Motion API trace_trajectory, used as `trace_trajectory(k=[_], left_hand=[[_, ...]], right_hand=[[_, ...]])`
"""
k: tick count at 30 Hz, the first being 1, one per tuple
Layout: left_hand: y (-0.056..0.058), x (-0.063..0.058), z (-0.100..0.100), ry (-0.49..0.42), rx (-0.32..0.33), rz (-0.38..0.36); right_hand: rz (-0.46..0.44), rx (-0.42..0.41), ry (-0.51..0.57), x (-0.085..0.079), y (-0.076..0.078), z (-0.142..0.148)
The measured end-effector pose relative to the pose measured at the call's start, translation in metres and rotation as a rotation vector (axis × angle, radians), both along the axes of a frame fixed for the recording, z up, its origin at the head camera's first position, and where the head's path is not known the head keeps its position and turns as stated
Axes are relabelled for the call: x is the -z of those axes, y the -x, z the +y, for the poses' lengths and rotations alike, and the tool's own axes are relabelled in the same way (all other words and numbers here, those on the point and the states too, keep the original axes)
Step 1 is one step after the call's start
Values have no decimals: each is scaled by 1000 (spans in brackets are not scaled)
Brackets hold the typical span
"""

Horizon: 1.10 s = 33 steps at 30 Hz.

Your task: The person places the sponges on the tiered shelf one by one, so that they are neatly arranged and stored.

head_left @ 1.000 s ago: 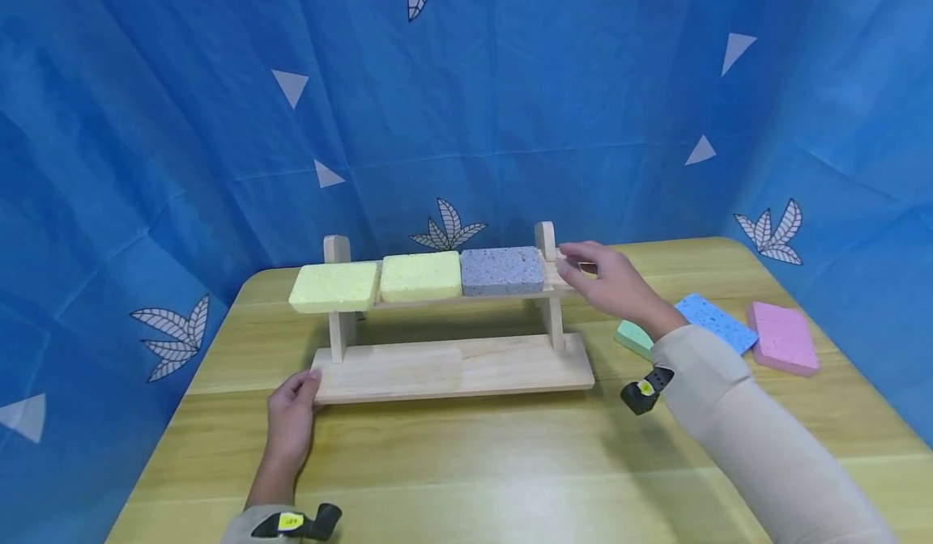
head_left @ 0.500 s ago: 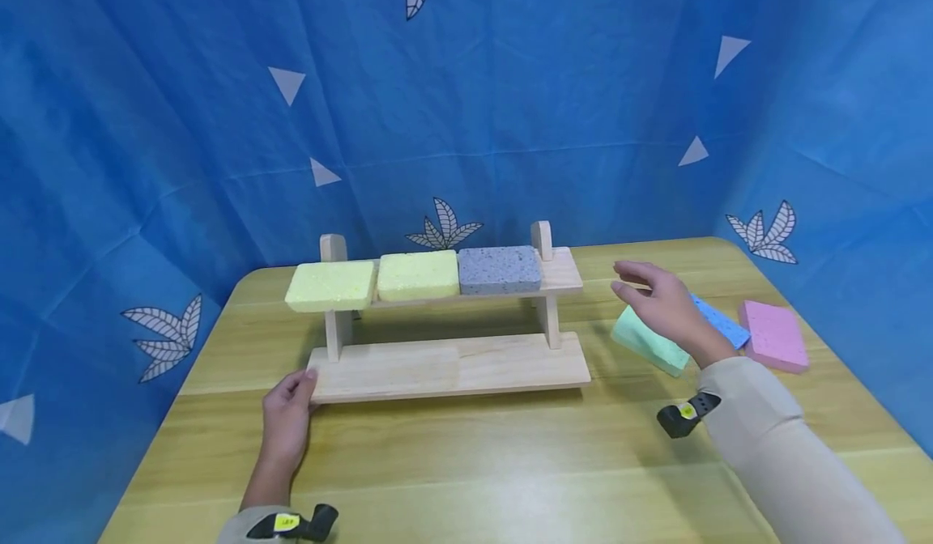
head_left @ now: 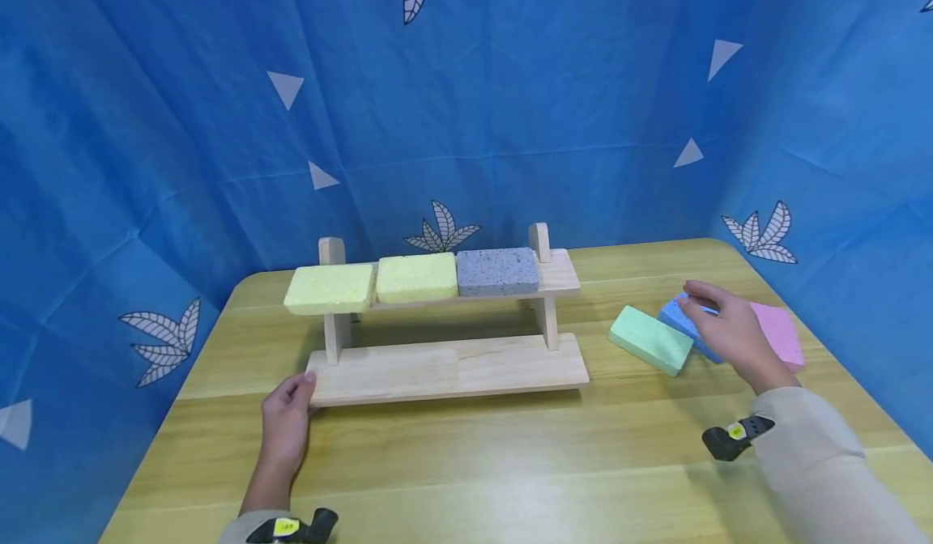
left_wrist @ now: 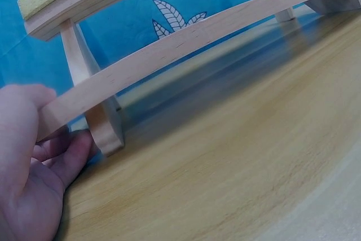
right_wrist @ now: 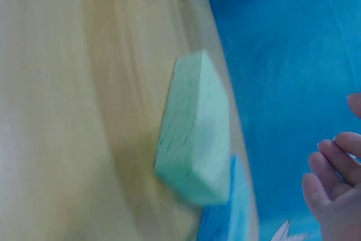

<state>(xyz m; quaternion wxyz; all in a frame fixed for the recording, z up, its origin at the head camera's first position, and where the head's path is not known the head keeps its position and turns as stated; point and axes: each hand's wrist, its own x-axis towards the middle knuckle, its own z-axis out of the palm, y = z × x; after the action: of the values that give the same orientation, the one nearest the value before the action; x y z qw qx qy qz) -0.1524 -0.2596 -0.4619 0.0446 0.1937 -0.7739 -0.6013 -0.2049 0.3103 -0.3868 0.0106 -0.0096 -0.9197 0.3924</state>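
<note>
My left hand (head_left: 286,414) grips the left end of a two-tier wooden rack (head_left: 510,366), thumb above and fingers below the lower board, as the left wrist view shows. Two yellow sponges (head_left: 331,288) and a speckled grey sponge (head_left: 498,272) lie in a row on the upper board. The leftmost yellow one overhangs that board's end. My right hand (head_left: 732,337) hovers over a blue sponge (head_left: 676,317), fingers loosely bent, holding nothing. Its fingers partly hide the blue sponge. In the right wrist view, a green sponge (right_wrist: 211,139) lies apart from that hand.
A pink sponge (head_left: 780,333) lies at the right, beside the blue one and partly behind my right hand. The wooden table (head_left: 466,463) extends in front of the rack. A blue patterned curtain (head_left: 481,107) hangs behind and at both sides.
My right hand has moved away from the rack's upper right end, rightward and down, to above the blue sponge, uncovering the green one. My left hand keeps its grip on the rack.
</note>
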Motion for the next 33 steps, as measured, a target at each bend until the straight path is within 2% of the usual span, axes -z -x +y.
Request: trace_trajectory(k=[6, 14, 17, 23, 26, 33], left_hand=[[0, 1, 0, 12, 0, -3], [1, 2, 1, -3, -13, 16], [1, 2, 0, -2, -9, 9], [1, 2, 0, 4, -18, 6], [1, 2, 1, -1, -18, 7], [1, 1, 2, 7, -18, 10]], right_hand=[[-9, 115, -9, 16, -7, 22], [23, 340, -61, 34, -14, 43], [9, 405, -37, 38, -16, 50], [-80, 529, 50, 47, -21, 62], [-105, 559, 38, 52, -24, 66], [-137, 547, -39, 61, -28, 68]])
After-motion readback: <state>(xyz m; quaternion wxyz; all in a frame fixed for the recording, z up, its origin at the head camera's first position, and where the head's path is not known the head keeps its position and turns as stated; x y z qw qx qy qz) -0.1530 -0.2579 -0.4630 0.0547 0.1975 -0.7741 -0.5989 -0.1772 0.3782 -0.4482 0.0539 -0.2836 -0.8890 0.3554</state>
